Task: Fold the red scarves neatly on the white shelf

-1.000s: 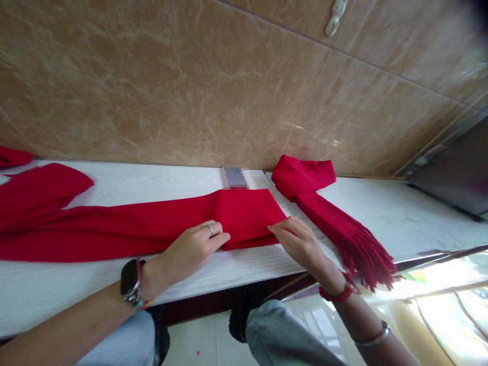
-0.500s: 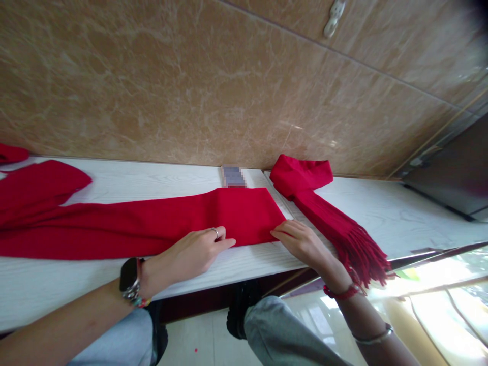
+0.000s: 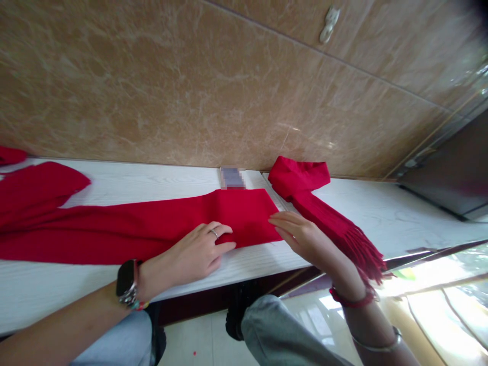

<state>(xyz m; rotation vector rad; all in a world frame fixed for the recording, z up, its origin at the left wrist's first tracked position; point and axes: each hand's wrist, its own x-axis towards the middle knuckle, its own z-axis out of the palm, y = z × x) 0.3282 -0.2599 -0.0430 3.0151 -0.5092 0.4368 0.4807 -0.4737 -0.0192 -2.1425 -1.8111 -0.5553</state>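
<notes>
A long red scarf is laid flat along the front edge of the white surface. Its long way is run from left to right, and its square end is pointed right. The left hand is set palm down on the scarf's front side, fingers loosely bent and a bit spread, with nothing seen gripped. The right hand is slanted in over the square end, fingers nearly straight and close together, thumb apart, nothing seen pinched. A fringed scarf is draped toward the front edge, farther right.
</notes>
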